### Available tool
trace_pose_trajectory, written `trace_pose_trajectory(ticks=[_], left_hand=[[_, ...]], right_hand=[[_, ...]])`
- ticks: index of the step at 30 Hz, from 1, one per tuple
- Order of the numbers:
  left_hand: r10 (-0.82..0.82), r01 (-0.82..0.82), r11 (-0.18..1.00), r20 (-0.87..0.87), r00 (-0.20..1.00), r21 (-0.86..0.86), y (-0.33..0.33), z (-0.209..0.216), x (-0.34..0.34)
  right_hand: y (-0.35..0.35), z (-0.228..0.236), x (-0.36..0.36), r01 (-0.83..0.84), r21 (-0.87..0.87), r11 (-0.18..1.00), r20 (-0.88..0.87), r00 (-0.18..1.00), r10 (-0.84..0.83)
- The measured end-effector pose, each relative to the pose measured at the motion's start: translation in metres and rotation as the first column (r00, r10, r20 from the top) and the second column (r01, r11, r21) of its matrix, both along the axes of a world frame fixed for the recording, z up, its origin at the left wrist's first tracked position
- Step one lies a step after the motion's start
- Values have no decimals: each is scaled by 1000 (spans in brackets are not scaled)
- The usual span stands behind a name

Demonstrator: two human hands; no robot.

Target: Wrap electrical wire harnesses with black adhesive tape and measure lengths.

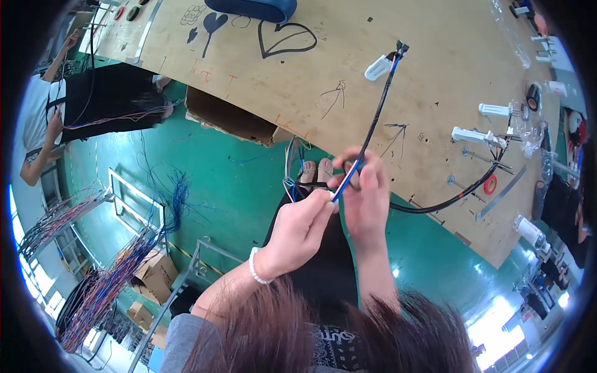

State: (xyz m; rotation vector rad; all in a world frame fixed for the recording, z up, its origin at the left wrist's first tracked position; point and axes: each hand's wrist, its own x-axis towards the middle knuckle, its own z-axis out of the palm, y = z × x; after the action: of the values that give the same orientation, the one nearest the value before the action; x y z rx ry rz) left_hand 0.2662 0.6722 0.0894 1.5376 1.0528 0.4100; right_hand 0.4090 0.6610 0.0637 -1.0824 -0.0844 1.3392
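A wire bundle (pixel 375 118) runs from a clip on the board down to my hands. Black wrapping covers its upper part, while blue and white wires show bare lower down. My left hand (pixel 303 225) is closed in a pinch on the bare wires, and loose ends trail below it. Close by on the right, my right hand (pixel 367 205) curls its fingers around a dark round thing that looks like a roll of black tape (pixel 353 173), against the bundle. Motion smears the right fingers, so their exact contact is unclear.
The wooden board (pixel 336 62) carries white clamps (pixel 476 135), metal pegs, a red tape roll (pixel 490 184) and a black cable (pixel 429 210). A blue case (pixel 252 7) lies at its far edge. Hanging wires (pixel 118 280) and a metal frame stand left. Another person (pixel 46 115) handles wires there.
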Motion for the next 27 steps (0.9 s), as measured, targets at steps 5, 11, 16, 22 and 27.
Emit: trace_pose_trajectory(ticks=[5, 11, 16, 22, 27], left_hand=[[-60, 89, 887, -77, 995, 452, -12, -3, 9], [41, -30, 987, 72, 997, -156, -19, 8, -3], [33, -25, 990, 52, 998, -136, -19, 4, -13], [-84, 108, 920, -81, 993, 376, -29, 2, -7], [-9, 6, 995, 25, 1000, 102, -32, 7, -6]], right_hand=[[-18, 34, 11, -402, -86, 912, 975, 153, 159], [4, -2, 16, -166, -90, 982, 232, 955, 183], [-2, 3, -2, -24, -1, 1000, -166, 986, 24], [-26, 41, 10, -437, -102, 894, 958, 198, 207], [-16, 7, 6, -226, -175, 958, 437, 854, 281]])
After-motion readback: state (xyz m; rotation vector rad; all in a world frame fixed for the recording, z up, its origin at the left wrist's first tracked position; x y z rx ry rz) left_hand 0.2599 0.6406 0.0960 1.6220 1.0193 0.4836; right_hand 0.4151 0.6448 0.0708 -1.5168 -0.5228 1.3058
